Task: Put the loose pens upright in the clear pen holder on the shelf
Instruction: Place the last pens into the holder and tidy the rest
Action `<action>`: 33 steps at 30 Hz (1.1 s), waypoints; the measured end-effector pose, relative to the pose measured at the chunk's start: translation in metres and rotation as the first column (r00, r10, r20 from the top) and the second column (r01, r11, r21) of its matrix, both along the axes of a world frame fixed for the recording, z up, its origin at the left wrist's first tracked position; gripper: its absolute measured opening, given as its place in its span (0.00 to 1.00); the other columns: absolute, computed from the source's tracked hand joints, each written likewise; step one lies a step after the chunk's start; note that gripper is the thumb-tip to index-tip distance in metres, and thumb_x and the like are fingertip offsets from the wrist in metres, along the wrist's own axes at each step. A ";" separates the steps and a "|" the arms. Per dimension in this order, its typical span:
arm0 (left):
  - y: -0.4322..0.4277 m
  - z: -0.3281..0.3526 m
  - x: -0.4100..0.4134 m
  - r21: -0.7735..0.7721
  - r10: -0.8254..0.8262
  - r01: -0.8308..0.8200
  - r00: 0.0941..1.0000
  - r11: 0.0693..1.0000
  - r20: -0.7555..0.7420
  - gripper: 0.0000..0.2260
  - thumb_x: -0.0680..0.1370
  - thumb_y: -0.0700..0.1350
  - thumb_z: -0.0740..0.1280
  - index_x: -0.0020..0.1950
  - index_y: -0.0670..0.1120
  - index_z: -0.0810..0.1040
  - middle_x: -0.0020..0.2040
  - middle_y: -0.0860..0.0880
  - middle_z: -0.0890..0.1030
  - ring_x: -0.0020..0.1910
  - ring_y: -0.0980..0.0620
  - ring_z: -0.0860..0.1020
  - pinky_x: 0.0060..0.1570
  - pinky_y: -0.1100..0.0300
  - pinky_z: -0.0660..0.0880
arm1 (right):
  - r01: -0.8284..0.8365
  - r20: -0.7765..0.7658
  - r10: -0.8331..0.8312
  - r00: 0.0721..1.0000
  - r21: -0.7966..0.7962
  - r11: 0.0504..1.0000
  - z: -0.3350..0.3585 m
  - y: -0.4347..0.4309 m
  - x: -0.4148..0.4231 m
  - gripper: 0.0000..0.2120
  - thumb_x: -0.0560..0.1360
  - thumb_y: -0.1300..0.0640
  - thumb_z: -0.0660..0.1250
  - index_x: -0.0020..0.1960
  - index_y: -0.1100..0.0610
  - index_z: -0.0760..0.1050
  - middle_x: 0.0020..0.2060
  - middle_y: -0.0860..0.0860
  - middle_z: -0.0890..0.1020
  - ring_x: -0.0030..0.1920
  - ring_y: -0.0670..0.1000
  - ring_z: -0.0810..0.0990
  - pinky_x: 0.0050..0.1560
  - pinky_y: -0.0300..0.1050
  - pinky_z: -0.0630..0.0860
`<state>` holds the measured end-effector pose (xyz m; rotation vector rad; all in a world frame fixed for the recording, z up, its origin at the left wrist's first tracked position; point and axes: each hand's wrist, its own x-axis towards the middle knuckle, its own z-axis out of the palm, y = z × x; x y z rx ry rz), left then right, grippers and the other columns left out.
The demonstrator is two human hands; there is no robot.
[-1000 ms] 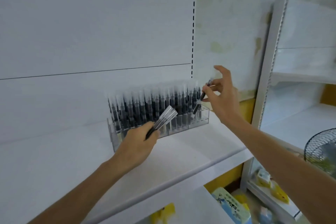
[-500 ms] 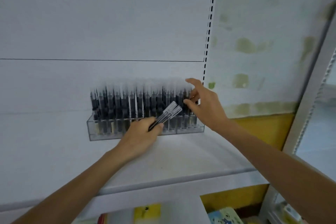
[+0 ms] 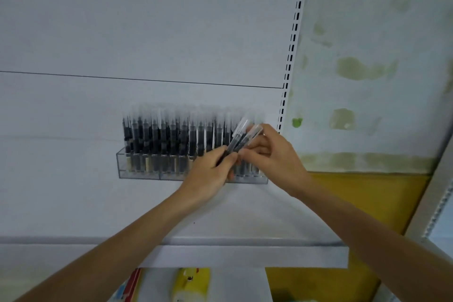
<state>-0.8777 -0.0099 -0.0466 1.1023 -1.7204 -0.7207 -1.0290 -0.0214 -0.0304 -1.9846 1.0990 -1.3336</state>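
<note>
Left hand point(image 3: 210, 171): head view, near centre; fingers curled, gripping a small bundle of loose pens point(image 3: 241, 136) by the dark lower barrels; clear caps slanting up and to the right.

Right hand point(image 3: 272, 162): just right of the left hand and touching it; fingers curling behind the capped ends of the same bundle, thumb closing on the barrels, so grasping the loose pens too; which single pen it is pinching cannot be told.

Loose pens: being held tilted in front of the right end of the clear pen holder point(image 3: 147, 174), above its front wall; none of them is standing in it.

Clear pen holder: sitting on the white shelf point(image 3: 245, 216), far side, against the back panel point(image 3: 122, 32); standing pens point(image 3: 171, 135) filling it in upright rows, tops blurred.

Slotted upright point(image 3: 291, 56): running up just right of the holder; stained wall point(image 3: 367, 68) lying further right, yellow band below.

Yellow packet point(image 3: 190, 282): showing under the shelf's near edge.
</note>
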 end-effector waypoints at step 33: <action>0.022 -0.015 0.010 0.032 0.100 -0.102 0.993 0.994 0.070 0.12 0.81 0.46 0.58 0.44 0.40 0.75 0.29 0.53 0.73 0.23 0.62 0.67 0.30 0.66 0.64 | 0.331 -0.158 -0.423 0.892 -0.411 0.850 0.002 -0.015 -0.015 0.24 0.77 0.56 0.65 0.71 0.48 0.64 0.43 0.48 0.76 0.37 0.48 0.75 0.43 0.43 0.74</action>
